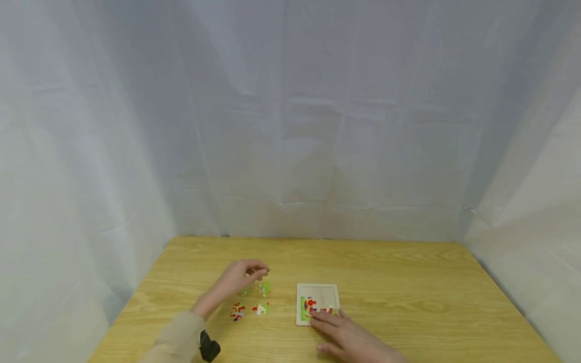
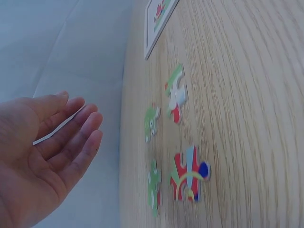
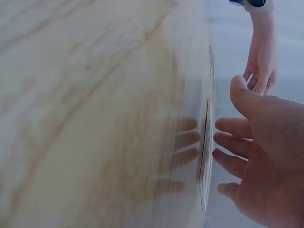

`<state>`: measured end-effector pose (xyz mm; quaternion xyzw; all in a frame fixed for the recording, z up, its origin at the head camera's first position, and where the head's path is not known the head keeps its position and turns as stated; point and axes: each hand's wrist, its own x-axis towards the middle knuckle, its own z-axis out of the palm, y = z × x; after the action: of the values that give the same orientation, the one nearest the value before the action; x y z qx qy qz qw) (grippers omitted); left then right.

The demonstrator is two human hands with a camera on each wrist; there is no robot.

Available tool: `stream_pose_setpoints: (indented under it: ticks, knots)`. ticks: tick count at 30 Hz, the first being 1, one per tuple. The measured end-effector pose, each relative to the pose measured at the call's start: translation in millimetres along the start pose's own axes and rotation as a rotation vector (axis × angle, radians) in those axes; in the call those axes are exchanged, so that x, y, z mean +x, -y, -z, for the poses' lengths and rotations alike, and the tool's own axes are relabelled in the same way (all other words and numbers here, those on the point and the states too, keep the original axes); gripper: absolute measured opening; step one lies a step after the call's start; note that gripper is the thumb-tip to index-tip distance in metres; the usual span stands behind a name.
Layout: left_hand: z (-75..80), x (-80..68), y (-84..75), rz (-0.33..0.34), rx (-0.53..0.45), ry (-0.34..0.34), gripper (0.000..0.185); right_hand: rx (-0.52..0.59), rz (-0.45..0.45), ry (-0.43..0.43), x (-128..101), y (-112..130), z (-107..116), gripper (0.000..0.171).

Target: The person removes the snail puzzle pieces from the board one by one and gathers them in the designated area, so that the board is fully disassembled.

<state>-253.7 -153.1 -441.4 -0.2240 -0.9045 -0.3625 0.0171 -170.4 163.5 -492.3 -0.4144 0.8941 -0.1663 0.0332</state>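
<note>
Your wooden table (image 1: 399, 282) stands before a pale curtain (image 1: 290, 126), and the square puzzle tray (image 1: 317, 286) lies flat on it, a little right of the middle and toward the near side. Coloured pieces (image 1: 309, 305) in red, green and purple sit inside the tray along its left and near sides, while its far part shows pale board, so the picture looks partly built; your hand hides some of the near right portion, and you cannot take an exact count there. Left of the tray, four loose pieces lie apart from one another, and these appear to be what is left to place: at the far left, a green and white piece (image 2: 154, 187); at the far right, a green piece with eyes (image 1: 265, 289); at the near left, a red striped piece (image 1: 237, 311) with a blue knob; at the near right, a white and green piece (image 1: 260, 309). Your left hand (image 1: 240, 275) hovers over the far pair, its fingers bent loosely and lying side by side with the thumb close by, pinching nothing (the left wrist view shows only air between them). Your right hand (image 1: 349, 335) reaches over the near edge of the tray, fingers extended and slightly spread; whether the fingertips press on the pieces or merely hang above, you cannot tell.
</note>
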Motion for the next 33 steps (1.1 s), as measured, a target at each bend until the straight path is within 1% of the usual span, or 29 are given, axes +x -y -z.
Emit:
stream_pose_setpoints:
  ticks: [3, 7, 16, 20, 23, 26, 33]
  knots:
    - [-5.7, 4.7, -5.0, 0.002, -0.01, 0.006, 0.024, -0.021, -0.001, -0.021, -1, -1, 0, 0.056]
    - [-14.4, 11.6, -10.9, -0.005, -0.02, 0.026, 0.025, -0.038, -0.014, -0.013, -2, -1, 1, 0.058]
    - [-38.8, 27.5, -21.4, -0.096, 0.003, 0.078, 0.024, -0.087, -0.047, 0.051, -2, 0, 3, 0.062]
    - [-48.9, 32.4, -27.2, -0.095, 0.02, 0.106, 0.023, -0.109, -0.035, 0.046, -2, 0, 4, 0.062]
    - [-55.5, 35.1, -31.0, -0.074, 0.039, 0.125, 0.022, -0.117, -0.022, 0.038, -3, 1, 5, 0.061]
    - [-61.0, 37.8, -34.1, -0.07, 0.045, 0.138, 0.021, -0.116, -0.018, 0.038, -2, 2, 6, 0.061]
    - [-72.5, 42.2, -38.0, -0.092, 0.048, 0.205, 0.022, -0.123, -0.017, 0.045, 0, 1, 5, 0.061]
